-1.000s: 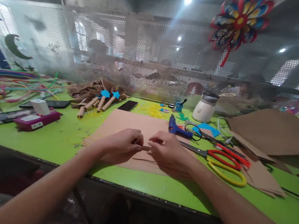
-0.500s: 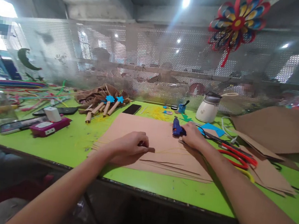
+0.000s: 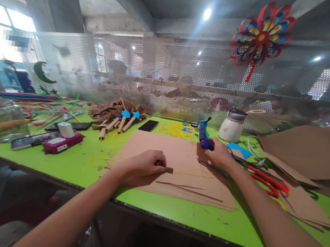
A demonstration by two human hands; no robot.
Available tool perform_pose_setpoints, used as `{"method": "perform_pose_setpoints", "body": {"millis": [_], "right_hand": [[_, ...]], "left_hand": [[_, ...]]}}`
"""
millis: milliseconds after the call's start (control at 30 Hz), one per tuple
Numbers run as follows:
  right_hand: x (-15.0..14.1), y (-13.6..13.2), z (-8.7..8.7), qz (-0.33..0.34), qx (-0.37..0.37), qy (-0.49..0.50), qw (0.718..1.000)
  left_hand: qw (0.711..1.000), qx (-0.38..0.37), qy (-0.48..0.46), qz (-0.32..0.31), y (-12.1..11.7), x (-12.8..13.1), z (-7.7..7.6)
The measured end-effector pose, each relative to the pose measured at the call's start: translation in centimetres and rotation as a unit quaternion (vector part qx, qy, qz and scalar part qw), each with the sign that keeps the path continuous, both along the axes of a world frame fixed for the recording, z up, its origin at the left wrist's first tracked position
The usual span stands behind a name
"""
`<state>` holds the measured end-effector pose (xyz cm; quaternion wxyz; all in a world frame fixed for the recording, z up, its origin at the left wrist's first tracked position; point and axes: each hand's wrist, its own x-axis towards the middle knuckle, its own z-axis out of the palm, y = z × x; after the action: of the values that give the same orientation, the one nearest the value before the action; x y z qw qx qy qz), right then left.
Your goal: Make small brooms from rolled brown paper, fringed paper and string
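My left hand (image 3: 146, 165) rests over the large brown paper sheet (image 3: 147, 141), its fingers closed on a small brown paper piece (image 3: 169, 170) that sticks out past the fingertips. A yellow strand (image 3: 189, 172) runs to the right of that piece. Farther right, my right hand (image 3: 218, 153) is wrapped round a blue glue gun (image 3: 203, 140). The gun is held above the sheet's far right part, its nozzle end up and away from me. Thin brown paper strips (image 3: 189, 189) lie on the sheet in front of my left hand.
Red-handled scissors (image 3: 266, 181) and brown paper pieces (image 3: 297, 201) lie at right. A white jar (image 3: 230, 128) stands behind. Paper rolls with blue stars (image 3: 122, 122), a phone (image 3: 148, 125), a magenta power adapter (image 3: 62, 142) and a glass jar (image 3: 4, 118) are left.
My right hand has lifted the glue gun off the sheet and shifted it slightly. My left hand stays on the small paper piece. The whole view has tilted up a little.
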<state>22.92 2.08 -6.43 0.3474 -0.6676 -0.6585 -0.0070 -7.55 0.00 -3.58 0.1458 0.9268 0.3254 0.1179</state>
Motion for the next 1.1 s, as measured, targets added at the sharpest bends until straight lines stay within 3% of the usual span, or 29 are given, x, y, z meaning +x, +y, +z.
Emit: {"method": "perform_pose_setpoints", "body": {"millis": [133,233,300,433,600,800,967,1100], "right_hand": [[0.4,-0.8,1.6,0.014,0.019,0.052,0.998],[0.3,-2.3,3.6,0.119,0.006,0.157,0.980],[-0.3,-3.9,5.1,0.227,-0.055,0.222,0.946],[-1.9,-6.5,7.1,0.305,-0.159,0.194,0.919],[-2.7,-7.0,6.7,0.319,-0.209,0.170,0.909],[-2.2,-7.0,5.6,0.319,-0.248,0.208,0.891],[-2.4,-7.5,5.2,0.331,-0.244,0.209,0.887],[-2.4,-7.6,5.0,0.319,-0.233,0.211,0.894]], "left_hand": [[1.000,-0.003,-0.015,-0.005,0.2,0.0,-0.2],[1.000,-0.008,-0.026,-0.004,0.2,0.0,-0.3],[0.999,-0.007,-0.031,0.001,0.1,0.0,-0.2],[0.999,-0.017,-0.039,0.012,0.0,-0.2,0.1],[0.999,-0.011,-0.045,0.027,0.3,-0.4,0.1],[0.998,-0.032,-0.041,0.029,0.5,-0.4,0.0],[0.999,-0.033,-0.038,0.004,0.1,-0.2,0.7],[0.999,0.003,-0.017,0.026,0.0,0.0,1.0]]}}
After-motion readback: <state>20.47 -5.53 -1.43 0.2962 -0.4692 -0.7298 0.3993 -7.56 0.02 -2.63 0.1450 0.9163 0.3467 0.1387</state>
